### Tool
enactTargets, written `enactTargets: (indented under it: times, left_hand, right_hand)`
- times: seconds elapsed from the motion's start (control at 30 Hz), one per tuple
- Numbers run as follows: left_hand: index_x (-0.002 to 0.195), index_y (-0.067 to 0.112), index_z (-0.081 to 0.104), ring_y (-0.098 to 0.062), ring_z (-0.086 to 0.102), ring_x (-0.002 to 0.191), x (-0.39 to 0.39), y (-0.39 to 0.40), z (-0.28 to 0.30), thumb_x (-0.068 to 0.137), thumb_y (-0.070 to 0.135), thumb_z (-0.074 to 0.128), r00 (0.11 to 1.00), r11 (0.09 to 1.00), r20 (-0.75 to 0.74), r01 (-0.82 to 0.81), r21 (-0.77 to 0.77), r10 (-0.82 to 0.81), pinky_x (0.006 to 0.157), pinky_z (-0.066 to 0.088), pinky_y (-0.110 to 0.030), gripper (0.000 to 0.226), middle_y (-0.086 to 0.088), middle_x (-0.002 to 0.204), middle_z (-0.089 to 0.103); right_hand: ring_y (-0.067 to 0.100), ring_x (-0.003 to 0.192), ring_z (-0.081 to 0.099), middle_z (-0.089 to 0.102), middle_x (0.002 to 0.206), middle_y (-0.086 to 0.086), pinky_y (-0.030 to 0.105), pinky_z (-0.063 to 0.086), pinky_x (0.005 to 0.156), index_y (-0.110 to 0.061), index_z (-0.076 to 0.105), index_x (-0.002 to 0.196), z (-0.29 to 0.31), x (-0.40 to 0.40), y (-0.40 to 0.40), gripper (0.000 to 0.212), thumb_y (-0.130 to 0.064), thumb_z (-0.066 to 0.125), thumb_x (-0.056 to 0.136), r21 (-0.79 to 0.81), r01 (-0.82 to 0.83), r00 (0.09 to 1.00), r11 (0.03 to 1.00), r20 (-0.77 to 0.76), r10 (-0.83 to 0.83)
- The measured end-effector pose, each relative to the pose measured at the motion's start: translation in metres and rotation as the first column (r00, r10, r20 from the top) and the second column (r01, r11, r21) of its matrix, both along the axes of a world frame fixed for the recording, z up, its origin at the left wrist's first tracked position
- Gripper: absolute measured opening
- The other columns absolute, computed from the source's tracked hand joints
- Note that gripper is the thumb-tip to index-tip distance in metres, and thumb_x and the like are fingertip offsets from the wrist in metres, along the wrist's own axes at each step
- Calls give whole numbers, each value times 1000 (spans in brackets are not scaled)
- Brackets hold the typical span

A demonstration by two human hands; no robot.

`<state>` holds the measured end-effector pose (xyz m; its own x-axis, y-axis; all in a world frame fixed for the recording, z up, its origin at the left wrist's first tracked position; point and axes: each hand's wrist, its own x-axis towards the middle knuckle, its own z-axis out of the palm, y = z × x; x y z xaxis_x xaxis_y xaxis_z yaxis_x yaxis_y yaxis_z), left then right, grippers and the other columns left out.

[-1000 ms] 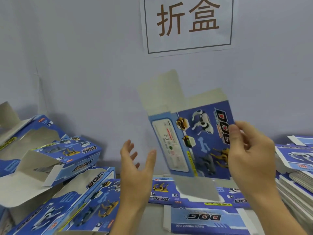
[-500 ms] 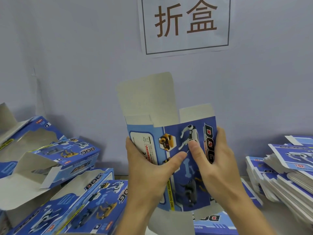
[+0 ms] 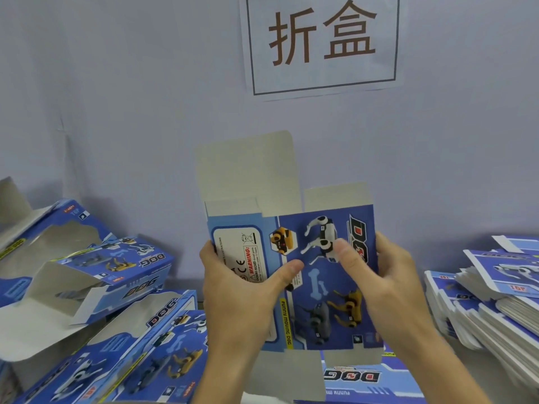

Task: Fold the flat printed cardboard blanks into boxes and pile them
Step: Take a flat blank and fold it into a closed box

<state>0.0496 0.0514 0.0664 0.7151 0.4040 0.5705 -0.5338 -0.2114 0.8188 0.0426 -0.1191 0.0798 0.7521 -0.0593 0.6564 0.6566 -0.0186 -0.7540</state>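
A flat blue cardboard blank (image 3: 294,258) printed with robot dogs and "DOG" stands upright in front of me, grey flaps sticking up at its top and hanging below. My left hand (image 3: 242,298) grips its left edge, thumb laid across the front. My right hand (image 3: 376,281) grips the right edge, thumb pressing on the printed face. Folded boxes (image 3: 116,266) lie heaped at the left, some with open flaps. A stack of flat blanks (image 3: 490,304) sits at the right.
More flat blanks (image 3: 358,380) lie on the table under my hands. A grey wall with a paper sign (image 3: 320,42) stands close behind.
A second ago my right hand alone held the blank up at a tilt while the left hung open. The left then took hold of the left edge, and the blank now stands straight between both.
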Motion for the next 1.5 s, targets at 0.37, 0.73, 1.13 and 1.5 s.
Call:
enactTargets:
  times: [0.37,0.73,1.13,1.5]
  left_hand:
    - [142,70,0,7,20,141,-7,9,2,40,67,83,991,940,130,-6,341,-41,110,26,-22,131,29,155,11]
    - [123,61,36,-8,55,116,-24,13,22,45,67,86,977,903,108,124,412,-184,88,56,-25,92,24,126,45]
    - [95,51,28,-13,59,86,-28,-5,24,35,55,89,966,908,193,81,411,-173,69,52,-20,86,11,95,49]
    - [91,39,36,-11,70,69,-32,14,27,54,14,95,908,919,188,339,200,-375,59,58,-23,74,15,79,65]
  right_hand:
    - [28,64,72,73,68,10,48,57,63,-14,72,76,33,-23,-27,22,-35,71,83,-319,93,987,943,-95,-129]
    - [39,69,69,68,75,25,50,56,70,6,60,87,56,-44,-22,54,-46,49,95,-551,69,955,831,-205,-215]
    - [23,47,40,45,44,0,32,37,44,-23,63,56,45,-34,-4,38,-38,59,91,-334,600,795,727,149,-588]
    - [-2,88,71,74,99,-21,7,51,67,-36,50,127,25,-20,-21,76,-46,90,63,-355,-275,958,894,-181,223]
